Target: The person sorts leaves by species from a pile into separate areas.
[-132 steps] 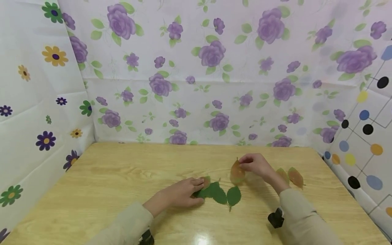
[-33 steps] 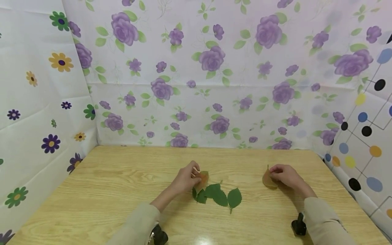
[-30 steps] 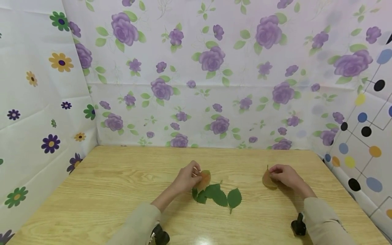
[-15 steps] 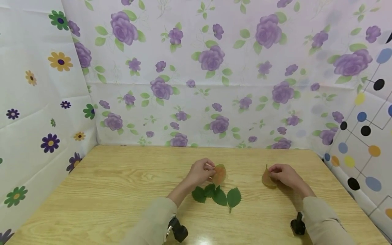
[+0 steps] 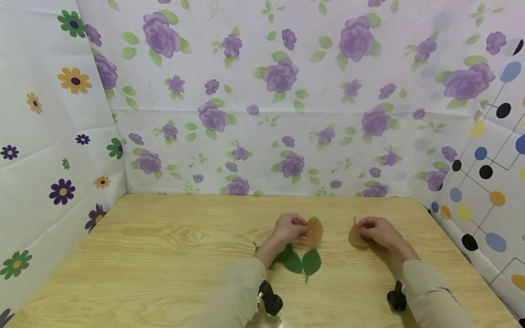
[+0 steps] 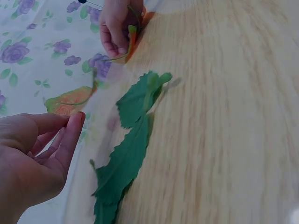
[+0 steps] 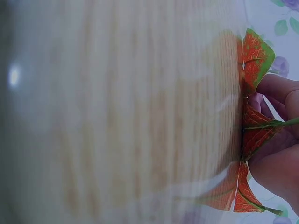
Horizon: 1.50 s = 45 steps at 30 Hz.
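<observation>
Both left hand (image 5: 289,229) and right hand (image 5: 380,231) pinch orange leaves (image 5: 316,233), open tabletop (image 5: 335,234) between the leaves' edges.

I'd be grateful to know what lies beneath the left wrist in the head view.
Green serrated leaves emerge to the right of the left wrist, and a thin stem shows on its left; whatever lies directly beneath is hidden.

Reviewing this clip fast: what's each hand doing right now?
Left hand: closed, pinching an orange-green leaf.
Right hand: closed, pinching a brownish leaf.
</observation>
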{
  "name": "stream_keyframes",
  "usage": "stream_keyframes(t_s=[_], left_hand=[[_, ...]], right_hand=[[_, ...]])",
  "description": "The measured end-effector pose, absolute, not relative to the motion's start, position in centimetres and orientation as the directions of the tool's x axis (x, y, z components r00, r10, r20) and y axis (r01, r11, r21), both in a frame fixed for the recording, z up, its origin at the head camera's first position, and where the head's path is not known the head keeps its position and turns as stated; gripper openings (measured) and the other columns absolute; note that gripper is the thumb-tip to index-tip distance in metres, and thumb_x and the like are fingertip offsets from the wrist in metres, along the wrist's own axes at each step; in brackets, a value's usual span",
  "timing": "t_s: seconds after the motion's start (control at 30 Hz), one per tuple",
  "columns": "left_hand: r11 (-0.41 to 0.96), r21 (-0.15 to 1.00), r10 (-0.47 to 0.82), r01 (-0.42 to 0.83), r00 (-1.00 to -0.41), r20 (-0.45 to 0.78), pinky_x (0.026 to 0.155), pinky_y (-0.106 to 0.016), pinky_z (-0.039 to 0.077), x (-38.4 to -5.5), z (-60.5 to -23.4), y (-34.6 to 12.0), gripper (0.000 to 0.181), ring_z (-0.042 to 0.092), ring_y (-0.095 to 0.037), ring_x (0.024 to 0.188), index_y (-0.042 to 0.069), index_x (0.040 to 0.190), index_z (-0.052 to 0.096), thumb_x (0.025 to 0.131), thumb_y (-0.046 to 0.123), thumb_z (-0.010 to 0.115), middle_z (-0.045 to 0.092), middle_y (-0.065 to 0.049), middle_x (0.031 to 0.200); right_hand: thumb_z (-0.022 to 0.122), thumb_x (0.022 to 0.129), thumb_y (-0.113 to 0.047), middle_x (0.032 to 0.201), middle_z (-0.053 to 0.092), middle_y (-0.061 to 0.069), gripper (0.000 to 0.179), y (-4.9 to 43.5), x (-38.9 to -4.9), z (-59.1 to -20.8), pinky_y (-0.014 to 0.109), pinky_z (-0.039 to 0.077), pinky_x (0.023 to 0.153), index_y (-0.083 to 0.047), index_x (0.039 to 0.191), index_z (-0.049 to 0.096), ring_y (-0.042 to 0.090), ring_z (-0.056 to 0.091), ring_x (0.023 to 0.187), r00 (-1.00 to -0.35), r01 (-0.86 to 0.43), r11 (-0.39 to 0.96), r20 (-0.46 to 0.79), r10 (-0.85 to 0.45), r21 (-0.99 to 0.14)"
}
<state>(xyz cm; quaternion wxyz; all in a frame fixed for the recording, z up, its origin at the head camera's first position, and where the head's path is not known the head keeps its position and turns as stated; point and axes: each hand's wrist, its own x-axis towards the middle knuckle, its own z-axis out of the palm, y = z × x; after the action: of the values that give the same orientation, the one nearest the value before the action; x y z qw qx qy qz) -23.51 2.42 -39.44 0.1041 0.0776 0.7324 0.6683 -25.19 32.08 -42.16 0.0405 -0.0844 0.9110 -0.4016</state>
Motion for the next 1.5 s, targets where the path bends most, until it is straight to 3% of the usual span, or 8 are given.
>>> stream_keyframes(t_s=[0.53,0.7,0.83,1.03,1.27,1.5], left_hand=[[0.189,0.981,0.209,-0.038,-0.975,-0.078,0.067,-0.03,0.057,-24.9,-40.4,7.5,0.009,0.07,-0.03,0.076,-0.009,0.096,0.063,0.087,-0.008,0.064,0.062,-0.008,0.077],[0.184,0.983,0.12,-0.02,-0.992,-0.043,0.058,-0.027,0.056,-25.1,-41.7,9.1,0.006,0.069,-0.026,0.067,-0.007,0.086,0.064,0.082,-0.012,0.066,0.061,-0.007,0.072],[0.283,0.958,0.063,0.043,-0.998,0.026,0.052,-0.024,0.054,-25.4,-42.2,10.3,0.009,0.066,-0.02,0.058,-0.003,0.077,0.064,0.079,-0.011,0.069,0.061,-0.005,0.068],[0.521,0.851,0.02,0.066,-0.998,0.065,0.057,-0.026,0.049,-25.4,-41.5,10.9,0.012,0.057,-0.016,0.065,0.006,0.074,0.066,0.077,0.004,0.077,0.062,0.0,0.072],[0.596,0.794,0.061,0.119,-0.993,0.102,0.055,-0.026,0.048,-25.4,-41.6,11.3,0.013,0.056,-0.014,0.063,0.005,0.071,0.068,0.081,0.006,0.076,0.064,0.0,0.071],[0.724,0.663,0.127,0.189,-0.982,0.142,0.045,-0.025,0.035,-25.3,-41.7,11.8,0.033,0.04,-0.013,0.052,0.009,0.061,0.051,0.088,0.011,0.07,0.046,0.002,0.058]], right_hand=[[0.062,0.093,-0.011,0.098,0.065,0.012,0.026,32.2,-25.2,-42.2,0.033,0.05,0.072,0.006,0.113,0.062,0.021,0.06,0.086,-0.984,-0.112,0.672,-0.015,-0.18,-0.732],[0.063,0.094,-0.012,0.1,0.064,0.013,0.027,32.1,-25.1,-42.3,0.035,0.05,0.074,0.006,0.114,0.063,0.024,0.06,0.09,-0.983,-0.114,0.674,-0.014,-0.182,-0.73],[0.063,0.094,-0.012,0.1,0.065,0.013,0.026,32.3,-25.0,-42.2,0.036,0.051,0.076,0.006,0.113,0.064,0.026,0.06,0.091,-0.984,-0.121,0.689,-0.002,-0.176,-0.715],[0.064,0.094,-0.014,0.098,0.065,0.012,0.026,32.3,-25.1,-42.0,0.037,0.051,0.075,0.005,0.111,0.065,0.024,0.061,0.089,-0.983,-0.13,0.685,0.003,-0.183,-0.716],[0.064,0.093,-0.013,0.098,0.065,0.011,0.025,32.2,-25.1,-42.1,0.037,0.05,0.075,0.005,0.111,0.065,0.024,0.06,0.089,-0.985,-0.117,0.683,-0.003,-0.173,-0.721],[0.063,0.093,-0.011,0.097,0.066,0.012,0.023,32.1,-25.2,-42.2,0.037,0.051,0.075,0.005,0.109,0.065,0.024,0.061,0.087,-0.984,-0.128,0.691,0.002,-0.179,-0.712]])
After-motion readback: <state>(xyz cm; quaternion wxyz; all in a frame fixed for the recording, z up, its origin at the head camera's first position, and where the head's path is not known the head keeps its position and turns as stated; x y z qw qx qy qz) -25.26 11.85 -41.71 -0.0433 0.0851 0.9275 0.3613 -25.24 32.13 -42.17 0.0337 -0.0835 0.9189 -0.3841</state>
